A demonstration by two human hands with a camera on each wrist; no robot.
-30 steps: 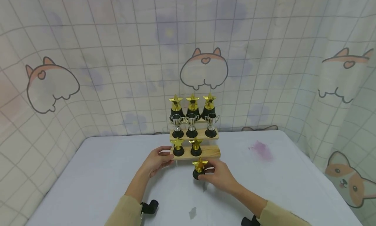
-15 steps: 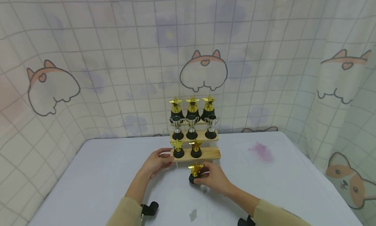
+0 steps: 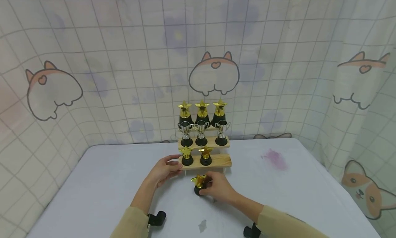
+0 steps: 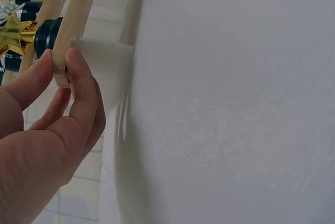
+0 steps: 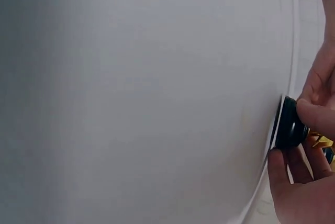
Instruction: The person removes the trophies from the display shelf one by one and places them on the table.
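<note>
My left hand [image 3: 165,170] grips the left end of the lowest wooden shelf plank [image 3: 222,159]; in the left wrist view, thumb and fingers pinch the plank's end [image 4: 78,14] beside a trophy base. In front of the stand, my right hand [image 3: 219,188] holds a small gold star trophy [image 3: 199,180] by its round black base [image 5: 289,124], upright and low over the table. Two matching star trophies stand on the lowest plank, one at the left [image 3: 187,156] and one in the middle [image 3: 205,156]. Whether the held trophy touches the table is unclear.
Three silver cup trophies, including a middle one [image 3: 201,133], line the second plank. Behind them, three larger gold star trophies [image 3: 202,113] stand on the top tier. A white cloth covers the table [image 3: 108,183]; a patterned curtain [image 3: 123,76] hangs around it.
My right hand has shifted left and slightly nearer the person with the star trophy, away from the plank. The left hand keeps its grip on the plank's end.
</note>
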